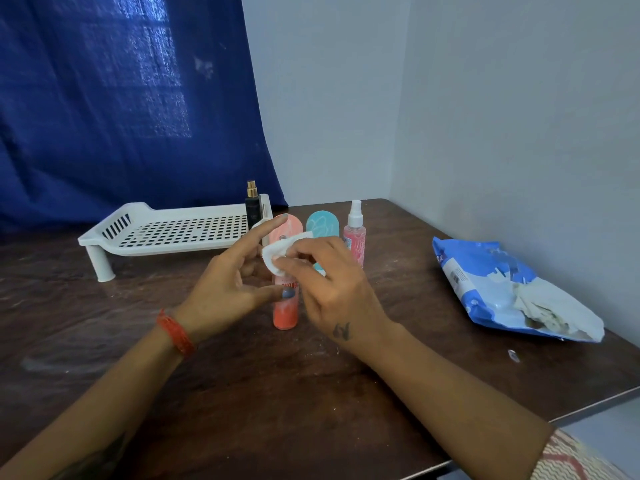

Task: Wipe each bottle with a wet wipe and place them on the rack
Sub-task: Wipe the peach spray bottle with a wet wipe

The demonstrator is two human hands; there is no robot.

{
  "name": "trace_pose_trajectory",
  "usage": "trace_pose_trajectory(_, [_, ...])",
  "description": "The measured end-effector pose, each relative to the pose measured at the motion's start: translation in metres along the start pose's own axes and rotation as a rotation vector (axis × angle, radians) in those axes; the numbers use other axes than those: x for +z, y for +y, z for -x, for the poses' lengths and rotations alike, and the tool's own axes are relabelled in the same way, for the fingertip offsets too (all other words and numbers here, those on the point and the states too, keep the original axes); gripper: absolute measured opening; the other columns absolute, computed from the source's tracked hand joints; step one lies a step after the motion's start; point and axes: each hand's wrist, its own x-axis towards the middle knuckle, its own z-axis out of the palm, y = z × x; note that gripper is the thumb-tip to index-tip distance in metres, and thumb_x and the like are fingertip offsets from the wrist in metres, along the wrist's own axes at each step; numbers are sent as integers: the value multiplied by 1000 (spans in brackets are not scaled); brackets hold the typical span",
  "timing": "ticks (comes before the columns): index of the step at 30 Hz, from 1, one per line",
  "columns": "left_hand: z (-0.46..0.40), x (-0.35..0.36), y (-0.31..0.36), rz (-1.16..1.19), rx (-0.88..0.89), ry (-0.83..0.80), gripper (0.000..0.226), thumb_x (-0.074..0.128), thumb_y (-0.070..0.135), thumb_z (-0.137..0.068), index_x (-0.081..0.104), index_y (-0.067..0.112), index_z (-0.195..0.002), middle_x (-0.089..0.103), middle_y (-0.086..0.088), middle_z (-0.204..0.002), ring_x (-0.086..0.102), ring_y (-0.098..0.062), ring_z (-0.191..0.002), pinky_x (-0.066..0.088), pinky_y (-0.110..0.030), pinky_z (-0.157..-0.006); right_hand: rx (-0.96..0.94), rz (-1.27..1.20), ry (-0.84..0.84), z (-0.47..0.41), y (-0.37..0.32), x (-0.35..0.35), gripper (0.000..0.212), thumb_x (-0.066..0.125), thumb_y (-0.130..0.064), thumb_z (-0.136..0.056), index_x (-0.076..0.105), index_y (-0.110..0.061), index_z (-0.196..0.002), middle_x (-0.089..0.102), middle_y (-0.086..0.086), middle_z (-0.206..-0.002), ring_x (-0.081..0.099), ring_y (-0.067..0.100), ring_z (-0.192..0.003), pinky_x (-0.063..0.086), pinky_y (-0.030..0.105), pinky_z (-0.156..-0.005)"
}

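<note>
Item 1. Pink bottle (286, 306): stands upright on the tabletop (242, 393), taken here as the landmark. Its rounded cap shows above the hands, its base below them. Likely kept standing so the tabletop takes its weight while it is rubbed.

Item 2. Left hand (228, 289): on the bottle's left side. Grip spread, thumb against the lower body, forefinger stretched up towards the cap; whether the other fingers touch cannot be told. Judged a steadying hold against the push of wiping.

Item 3. Right hand (325, 289): on the bottle's right side. Grip pinching the wipe (277, 254) and holding it to the upper body.

Item 4. Wipe: white, bunched, at the front of the bottle just under the cap. The bunching probably gives a firmer pad.

Item 5. Teal bottle (322, 226): just behind and right of the pink one, upright, partly hidden by the right hand. Seemingly awaiting its turn.

Item 6. Spray bottle (354, 233): further right of the teal one, upright, white nozzle.

Item 7. Rack (166, 233): white, perforated, on legs, behind and left of the pink bottle, well apart.

Item 8. Dark bottle (252, 206): gold-capped, at the rack's right end; on it or behind it cannot be told.

Item 9. Wipe pack (485, 278): blue, far right of the pink bottle, open, with white sheets spilling out, within the right hand's reach.
</note>
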Motion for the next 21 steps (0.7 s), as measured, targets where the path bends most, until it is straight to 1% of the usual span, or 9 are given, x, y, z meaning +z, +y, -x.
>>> trace_pose_trajectory(6, [2,2,5,18,23,-1,85,74,21,-60,39,38,-136,57,3,-129,62,-11,-110,54,-25,-86,-92,214,-113,-7,-2,1,30,73,-10,-73,68,-1,-101,64,18,-107,45,25,-103,41,36,-91])
trace_pose_trajectory(8, [1,3,5,4,33,5,84,74,20,-61,39,38,-136,59,2,-125,64,-13,-106,54,-25,-85,-78,247,-147,-10,-4,-1,28,73,-11,-73,69,-3,-99,63,18,-111,47,27,-103,44,35,-87])
trace_pose_trajectory(10, [0,2,2,-16,39,15,84,76,10,-66,39,39,-135,62,2,-116,67,-15,-99,55,-27,-83,-52,240,-193,-15,-8,-2,27,73,-11,-71,69,-4,-97,62,18,-112,51,28,-100,48,34,-82])
trace_pose_trajectory(12, [-1,1,0,-44,47,12,87,79,5,-67,39,43,-134,62,2,-113,68,-15,-94,55,-27,-82,-14,219,-257,-20,-12,-4,33,79,-11,-65,70,-3,-95,64,18,-109,59,30,-94,52,34,-77])
trace_pose_trajectory(14, [-1,0,-1,-49,54,11,87,80,22,-60,39,47,-132,62,1,-114,68,-17,-95,55,-28,-82,29,220,-329,-32,-18,-10,37,83,-11,-59,71,-2,-92,66,17,-105,61,29,-89,53,34,-72])
trace_pose_trajectory(16, [-1,0,-2,-31,50,29,84,73,37,-53,39,50,-129,62,-5,-114,67,-21,-97,56,-34,-83,69,267,-460,-47,-28,-18,36,76,-11,-70,68,-1,-103,60,16,-115,57,28,-97,50,31,-77])
trace_pose_trajectory(18, [-2,1,-6,-26,59,48,81,70,38,-52,40,59,-124,62,-9,-114,66,-24,-97,56,-36,-83,74,311,-575,-57,-33,-24,36,57,-13,-88,55,-3,-122,47,13,-130,45,25,-111,42,29,-87])
trace_pose_trajectory(20, [-2,2,-8,-52,72,69,79,70,37,-53,39,65,-120,62,-3,-111,66,-19,-95,55,-26,-79,100,313,-624,-67,-37,-28,35,50,-14,-93,50,-5,-127,45,11,-128,42,23,-113,39,28,-87])
trace_pose_trajectory(21, [-2,2,-9,-69,73,76,79,71,34,-55,40,60,-124,63,2,-108,65,-14,-94,54,-21,-77,118,311,-630,-71,-39,-29,35,50,-14,-93,50,-6,-127,46,11,-126,43,22,-112,40,27,-86])
